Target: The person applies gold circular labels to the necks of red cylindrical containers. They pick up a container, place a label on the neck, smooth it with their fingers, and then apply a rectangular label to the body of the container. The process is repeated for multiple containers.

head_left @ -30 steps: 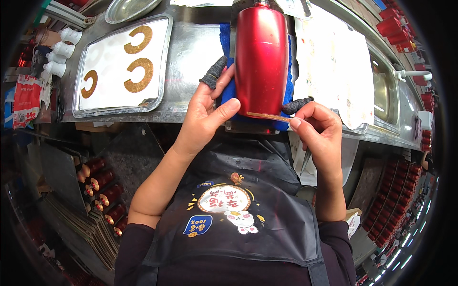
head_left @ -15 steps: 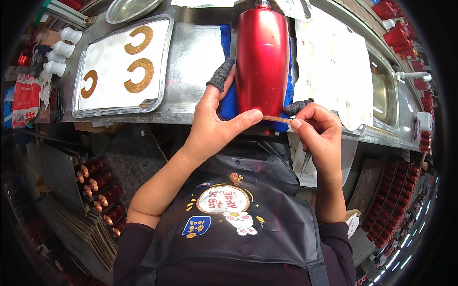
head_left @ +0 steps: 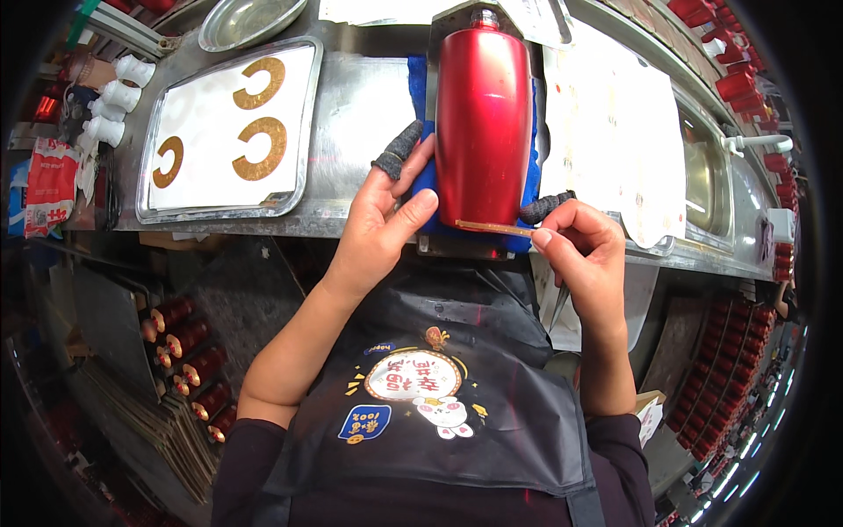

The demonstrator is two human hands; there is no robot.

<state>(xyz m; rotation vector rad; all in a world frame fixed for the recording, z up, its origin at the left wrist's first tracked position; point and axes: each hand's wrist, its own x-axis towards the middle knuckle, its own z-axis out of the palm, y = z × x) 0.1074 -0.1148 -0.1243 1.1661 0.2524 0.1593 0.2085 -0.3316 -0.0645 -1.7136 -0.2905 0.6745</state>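
Observation:
A glossy red bottle (head_left: 485, 132) lies on its side on a blue cloth (head_left: 423, 184), with its neck pointing away from me. Across its near end runs a thin gold-brown strip (head_left: 492, 227). My right hand (head_left: 590, 250) pinches the strip's right end between thumb and finger. A slim pointed metal tool (head_left: 560, 303), perhaps tweezers, juts out below that palm. Beside the bottle's left flank is my left hand (head_left: 382, 211), open, thumb spread and off the strip. Dark cloth finger covers are on one finger of each hand.
To the left, a metal tray (head_left: 303, 167) bears a white sheet with gold C-shaped pieces (head_left: 260, 149). A metal bowl (head_left: 237, 26) stands behind it. White sheets (head_left: 606, 132) lie right of the bottle, before a sink (head_left: 707, 189). Red bottles (head_left: 198, 369) are stacked below.
My left thumb has come off the strip and drawn back left. The strip's left part now lies against the bottle's near end. My right hand keeps its pinch. The view has shifted slightly.

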